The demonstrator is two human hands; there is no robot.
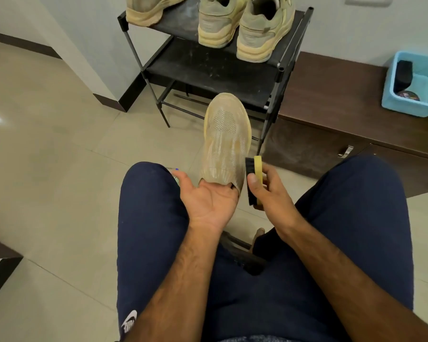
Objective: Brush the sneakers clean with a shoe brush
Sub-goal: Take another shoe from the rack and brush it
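Observation:
A dusty beige sneaker (224,141) is held up between my knees, toe pointing away. My left hand (208,201) holds it from behind, with its fingers tucked inside the shoe's opening. My right hand (269,193) grips a shoe brush (253,178) with a pale wooden back and black bristles. The brush sits just to the right of the sneaker's heel side, bristles facing the shoe. Three more beige sneakers stand on the rack's top shelf: one sneaker at the left (153,11) and a pair (242,28) with heels toward me.
A black shoe rack (213,70) stands ahead against the wall. A low brown cabinet (336,114) runs along the right, carrying a light blue tub (415,95) with a dark brush and a polish tin. Beige floor tiles lie to the left.

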